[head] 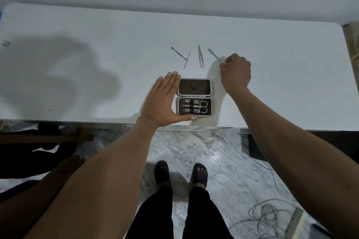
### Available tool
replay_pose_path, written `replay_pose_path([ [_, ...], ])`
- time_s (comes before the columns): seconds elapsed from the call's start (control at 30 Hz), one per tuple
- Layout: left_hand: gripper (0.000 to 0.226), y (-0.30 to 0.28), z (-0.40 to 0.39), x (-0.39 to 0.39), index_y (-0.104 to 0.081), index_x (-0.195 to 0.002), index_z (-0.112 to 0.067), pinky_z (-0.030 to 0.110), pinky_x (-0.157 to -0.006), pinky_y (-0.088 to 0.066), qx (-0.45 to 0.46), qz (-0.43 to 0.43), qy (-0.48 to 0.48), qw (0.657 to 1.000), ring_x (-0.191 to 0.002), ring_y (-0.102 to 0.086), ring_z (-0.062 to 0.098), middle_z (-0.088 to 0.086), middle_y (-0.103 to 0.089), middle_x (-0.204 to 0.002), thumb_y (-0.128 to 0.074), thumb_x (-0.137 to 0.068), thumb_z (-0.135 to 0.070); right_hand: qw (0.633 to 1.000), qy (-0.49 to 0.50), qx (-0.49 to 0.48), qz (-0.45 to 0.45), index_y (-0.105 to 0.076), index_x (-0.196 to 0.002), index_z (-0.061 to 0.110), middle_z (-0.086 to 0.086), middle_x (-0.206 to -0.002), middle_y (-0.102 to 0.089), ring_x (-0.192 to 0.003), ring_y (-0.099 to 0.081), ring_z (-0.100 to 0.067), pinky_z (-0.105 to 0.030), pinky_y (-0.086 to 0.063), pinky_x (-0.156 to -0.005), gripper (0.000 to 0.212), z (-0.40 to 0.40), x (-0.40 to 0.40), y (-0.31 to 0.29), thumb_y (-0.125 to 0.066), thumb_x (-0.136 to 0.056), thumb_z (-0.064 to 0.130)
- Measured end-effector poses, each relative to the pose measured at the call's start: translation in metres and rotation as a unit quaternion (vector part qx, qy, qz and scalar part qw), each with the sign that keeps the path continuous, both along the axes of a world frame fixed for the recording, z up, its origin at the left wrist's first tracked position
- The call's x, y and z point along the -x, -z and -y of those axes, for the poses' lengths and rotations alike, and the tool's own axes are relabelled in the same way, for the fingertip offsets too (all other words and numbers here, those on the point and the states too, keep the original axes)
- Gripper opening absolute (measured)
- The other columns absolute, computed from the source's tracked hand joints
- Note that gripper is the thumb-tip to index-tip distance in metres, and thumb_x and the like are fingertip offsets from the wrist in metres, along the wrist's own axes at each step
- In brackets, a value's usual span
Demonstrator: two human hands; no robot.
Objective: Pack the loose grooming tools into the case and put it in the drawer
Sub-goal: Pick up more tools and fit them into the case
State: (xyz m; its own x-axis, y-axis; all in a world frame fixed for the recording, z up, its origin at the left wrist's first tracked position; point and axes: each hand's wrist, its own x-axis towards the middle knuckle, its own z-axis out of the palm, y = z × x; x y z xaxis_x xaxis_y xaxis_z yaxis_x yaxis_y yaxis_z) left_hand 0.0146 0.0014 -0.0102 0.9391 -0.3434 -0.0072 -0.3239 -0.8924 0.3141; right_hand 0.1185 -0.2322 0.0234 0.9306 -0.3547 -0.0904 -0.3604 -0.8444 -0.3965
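Beyond the open case (195, 106), the right hand (235, 72) pinches a loose tool (214, 55).

Right hand (235, 72) pinches file (214, 55); left hand (163, 101) steadies case (195, 98).
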Motion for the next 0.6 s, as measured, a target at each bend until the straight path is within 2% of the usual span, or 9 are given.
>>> replay_pose_path([
  [0.17, 0.14, 0.001, 0.0, 0.0, -0.018, -0.166, -0.005, 0.043, -0.133, -0.009, -0.002, 0.002, -0.001, 1.0, -0.163, -0.007, 0.018, 0.007, -0.014, -0.175, -0.043, -0.069, -0.103, 0.999, 0.01, 0.045, -0.017, -0.065, -0.108, 0.008, -0.011, -0.108, -0.064, -0.111, -0.052, -0.029, -0.035, -0.043, -0.068, 0.018, -0.012, 0.0, 0.002, -0.055, -0.093, 0.009],
  [0.27, 0.139, 0.001, 0.0, 0.0, -0.018, -0.166, -0.006, 0.043, -0.133, -0.008, 0.0, 0.001, 0.0, 1.0, -0.163, -0.007, 0.017, 0.007, -0.014, -0.175, -0.042, -0.069, -0.103, 0.996, -0.007, 0.081, -0.046, -0.057, -0.116, 0.005, -0.013, -0.118, -0.058, -0.118, -0.048, -0.031, -0.038, -0.043, -0.073, 0.026, -0.016, 0.001, 0.001, -0.055, -0.09, 0.007],
  [0.4, 0.139, 0.001, 0.0, 0.0, -0.018, -0.166, -0.006, 0.044, -0.133, -0.009, 0.001, 0.004, 0.0, 1.0, -0.163, -0.007, 0.017, 0.007, -0.015, -0.175, -0.043, -0.069, -0.103, 0.996, -0.023, 0.069, -0.056, -0.051, -0.12, 0.001, -0.016, -0.122, -0.055, -0.12, -0.047, -0.033, -0.039, -0.046, -0.08, 0.029, -0.013, -0.001, 0.0, -0.052, -0.091, 0.007],
  [0.5, 0.139, 0.002, 0.0, -0.001, -0.018, -0.166, -0.006, 0.043, -0.133, -0.009, -0.003, 0.007, 0.002, 1.0, -0.163, -0.007, 0.018, 0.007, -0.014, -0.175, -0.042, -0.07, -0.103, 1.0, -0.021, 0.008, -0.019, -0.052, -0.114, -0.001, -0.017, -0.113, -0.061, -0.107, -0.056, -0.032, -0.036, -0.043, -0.077, 0.023, -0.006, -0.001, -0.003, -0.045, -0.097, 0.012],
  [0.6, 0.14, 0.002, 0.0, -0.001, -0.016, -0.166, -0.006, 0.043, -0.133, -0.007, -0.004, 0.001, 0.003, 1.0, -0.163, -0.006, 0.018, 0.006, -0.013, -0.175, -0.04, -0.069, -0.104, 0.991, 0.005, -0.134, 0.025, -0.058, -0.1, 0.003, -0.006, -0.092, -0.062, -0.08, -0.056, -0.019, -0.028, -0.044, -0.067, 0.019, 0.001, 0.002, -0.009, -0.049, -0.095, 0.019],
])
